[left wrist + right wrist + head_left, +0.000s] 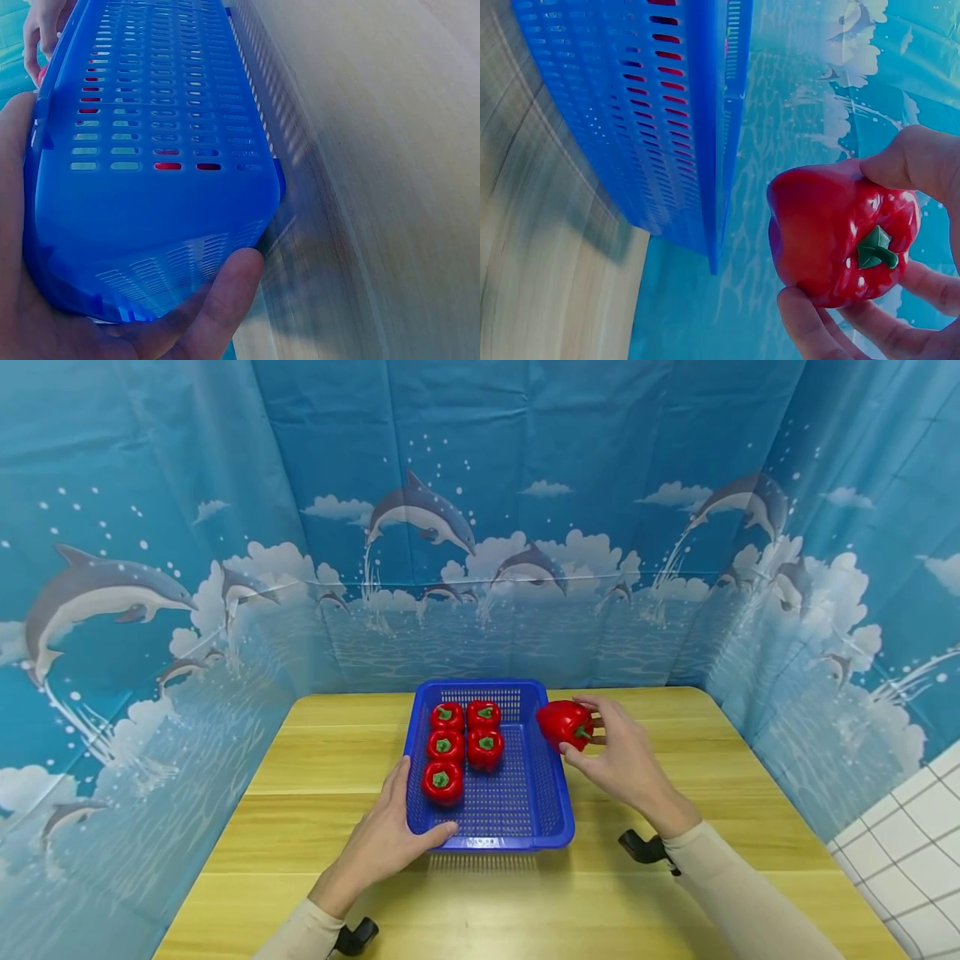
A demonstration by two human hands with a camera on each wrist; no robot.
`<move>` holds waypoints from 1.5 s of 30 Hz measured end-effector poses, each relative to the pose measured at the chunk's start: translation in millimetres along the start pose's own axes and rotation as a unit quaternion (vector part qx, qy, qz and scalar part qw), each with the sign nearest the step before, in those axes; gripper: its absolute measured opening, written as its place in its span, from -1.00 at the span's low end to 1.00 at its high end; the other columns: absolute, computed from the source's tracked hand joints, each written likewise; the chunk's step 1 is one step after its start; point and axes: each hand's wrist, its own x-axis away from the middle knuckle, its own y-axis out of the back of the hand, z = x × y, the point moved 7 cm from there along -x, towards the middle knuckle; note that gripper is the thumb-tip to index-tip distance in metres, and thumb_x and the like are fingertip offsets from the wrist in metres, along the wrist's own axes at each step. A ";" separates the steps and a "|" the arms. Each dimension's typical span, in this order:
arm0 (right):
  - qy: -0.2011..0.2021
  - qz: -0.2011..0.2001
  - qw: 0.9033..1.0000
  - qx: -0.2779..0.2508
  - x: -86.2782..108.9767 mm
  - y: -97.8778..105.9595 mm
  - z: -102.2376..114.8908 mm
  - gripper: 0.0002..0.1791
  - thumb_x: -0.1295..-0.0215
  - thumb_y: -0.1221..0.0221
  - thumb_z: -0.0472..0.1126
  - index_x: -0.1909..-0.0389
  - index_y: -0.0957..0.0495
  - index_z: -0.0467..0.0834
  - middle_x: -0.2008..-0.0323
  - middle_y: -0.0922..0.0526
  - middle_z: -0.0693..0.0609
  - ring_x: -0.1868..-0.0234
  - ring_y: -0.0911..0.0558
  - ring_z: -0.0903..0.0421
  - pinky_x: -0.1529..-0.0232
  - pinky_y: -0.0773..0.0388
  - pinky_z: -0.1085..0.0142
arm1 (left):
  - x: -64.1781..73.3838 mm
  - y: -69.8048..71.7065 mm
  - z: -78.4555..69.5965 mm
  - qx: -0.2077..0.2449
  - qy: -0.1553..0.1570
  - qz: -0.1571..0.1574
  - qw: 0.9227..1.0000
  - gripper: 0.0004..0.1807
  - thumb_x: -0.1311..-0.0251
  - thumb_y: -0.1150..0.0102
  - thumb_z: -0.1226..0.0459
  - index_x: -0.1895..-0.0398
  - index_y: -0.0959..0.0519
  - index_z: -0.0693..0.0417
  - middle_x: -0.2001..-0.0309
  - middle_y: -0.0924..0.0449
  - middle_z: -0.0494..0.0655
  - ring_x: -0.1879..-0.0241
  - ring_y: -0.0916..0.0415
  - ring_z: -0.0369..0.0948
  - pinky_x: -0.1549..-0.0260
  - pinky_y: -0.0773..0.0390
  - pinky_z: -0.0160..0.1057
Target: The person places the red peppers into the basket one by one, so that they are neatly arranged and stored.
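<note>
A blue plastic basket (517, 802) with slotted walls stands on the table. Inside it, several red bell peppers (442, 782) sit with green stems up, in two columns toward its left and back. My left hand (386, 839) grips the basket's near left corner, thumb over the front rim; in the left wrist view its fingers (225, 300) curl around the outside of the wall. Just beyond the basket's right rim, my right hand (626, 760) holds another red bell pepper (832, 232) between thumb and fingers, its stem turned toward the hand. That pepper is raised off the table.
The light wooden table (300, 810) carries the basket near its back edge. A blue curtain (480, 635) printed with dolphins hangs behind and on both sides. White tiles (911, 843) show at lower right. Black straps with mounts (643, 847) are on both wrists.
</note>
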 end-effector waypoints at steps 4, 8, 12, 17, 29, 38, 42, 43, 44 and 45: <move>-0.002 0.005 1.000 -0.011 -2.4 -2.7 2.6 -0.20 -0.46 -0.56 -0.23 -0.63 -0.46 -0.25 -0.43 -0.68 -0.26 -0.25 -0.79 -0.26 -0.13 -0.93 -0.19 | 0.1 0.0 0.3 -0.001 0.001 0.001 1.000 0.54 -0.28 -0.47 -0.50 -1.01 0.24 -0.08 -0.97 0.14 0.13 -0.73 -0.39 0.41 -0.46 -0.64 0.54; -0.008 0.013 1.000 -0.018 -4.4 -6.1 5.2 -0.19 -0.46 -0.57 -0.21 -0.61 -0.45 -0.28 -0.42 -0.69 -0.28 -0.25 -0.80 -0.27 -0.15 -0.93 -0.19 | -0.1 -0.1 0.3 -0.004 0.000 0.001 1.000 0.54 -0.27 -0.46 -0.51 -1.01 0.24 -0.07 -0.97 0.14 0.13 -0.72 -0.41 0.42 -0.45 -0.67 0.53; -0.015 0.024 0.999 -0.020 -5.8 -9.9 8.2 -0.19 -0.45 -0.57 -0.19 -0.60 -0.45 -0.28 -0.42 -0.70 -0.29 -0.26 -0.81 -0.27 -0.18 -0.93 -0.17 | 0.2 0.1 0.0 -0.002 -0.001 0.000 1.000 0.54 -0.28 -0.47 -0.51 -1.01 0.23 -0.07 -0.97 0.14 0.12 -0.71 -0.42 0.42 -0.43 -0.68 0.53; -0.015 0.035 0.999 -0.022 -8.4 -14.4 13.2 -0.19 -0.46 -0.57 -0.16 -0.61 -0.45 -0.28 -0.45 -0.70 -0.27 -0.29 -0.82 -0.26 -0.20 -0.92 -0.15 | 0.2 0.9 -0.5 -0.002 -0.001 0.000 1.000 0.53 -0.29 -0.47 -0.49 -1.01 0.24 -0.07 -0.98 0.15 0.12 -0.74 -0.38 0.41 -0.46 -0.65 0.53; 0.024 0.044 0.999 -0.009 -14.6 -23.6 28.7 -0.17 -0.43 -0.60 -0.17 -0.60 -0.48 -0.32 -0.41 -0.73 -0.28 -0.19 -0.85 -0.20 -0.16 -0.94 -0.09 | -0.3 1.7 -1.6 -0.004 -0.004 -0.003 1.000 0.53 -0.30 -0.48 -0.48 -1.00 0.23 -0.04 -0.97 0.12 0.14 -0.74 -0.39 0.38 -0.48 -0.63 0.54; 0.033 0.063 0.997 0.000 -17.2 -30.3 37.2 -0.18 -0.43 -0.60 -0.16 -0.61 -0.50 -0.26 -0.47 -0.70 -0.26 -0.24 -0.83 -0.20 -0.19 -0.93 -0.07 | 0.2 1.1 -1.0 0.001 -0.004 -0.003 1.000 0.53 -0.29 -0.48 -0.48 -1.00 0.23 -0.07 -0.97 0.12 0.13 -0.75 -0.38 0.39 -0.47 -0.64 0.53; 0.038 0.068 0.997 0.002 -18.9 -32.9 40.8 -0.19 -0.42 -0.60 -0.16 -0.60 -0.52 -0.23 -0.49 -0.70 -0.24 -0.24 -0.82 -0.18 -0.18 -0.93 -0.09 | 0.1 0.9 -0.6 -0.001 -0.003 -0.003 1.000 0.52 -0.29 -0.49 -0.46 -1.01 0.23 -0.07 -0.97 0.12 0.13 -0.74 -0.39 0.39 -0.45 -0.66 0.53; 0.038 0.069 0.997 0.002 -19.4 -33.6 41.6 -0.19 -0.42 -0.61 -0.16 -0.60 -0.52 -0.23 -0.49 -0.70 -0.24 -0.24 -0.82 -0.18 -0.18 -0.93 -0.09 | 0.0 0.9 -0.4 0.000 -0.003 -0.003 1.000 0.52 -0.29 -0.49 -0.46 -1.01 0.23 -0.08 -0.97 0.12 0.13 -0.74 -0.39 0.39 -0.45 -0.66 0.53; 0.040 0.070 0.997 0.003 -19.7 -34.4 42.1 -0.19 -0.43 -0.61 -0.15 -0.61 -0.53 -0.22 -0.49 -0.70 -0.24 -0.23 -0.82 -0.17 -0.18 -0.93 -0.09 | 0.0 0.9 -0.3 0.000 -0.003 -0.004 1.000 0.52 -0.30 -0.49 -0.46 -1.01 0.23 -0.08 -0.97 0.12 0.13 -0.73 -0.40 0.39 -0.45 -0.67 0.53; 0.041 0.072 0.997 0.003 -20.1 -35.0 42.8 -0.19 -0.43 -0.60 -0.15 -0.61 -0.53 -0.22 -0.49 -0.71 -0.24 -0.22 -0.82 -0.17 -0.18 -0.93 -0.10 | 0.0 0.8 -0.1 0.000 -0.004 -0.004 1.000 0.52 -0.30 -0.49 -0.46 -1.01 0.23 -0.08 -0.97 0.12 0.13 -0.73 -0.40 0.39 -0.45 -0.66 0.52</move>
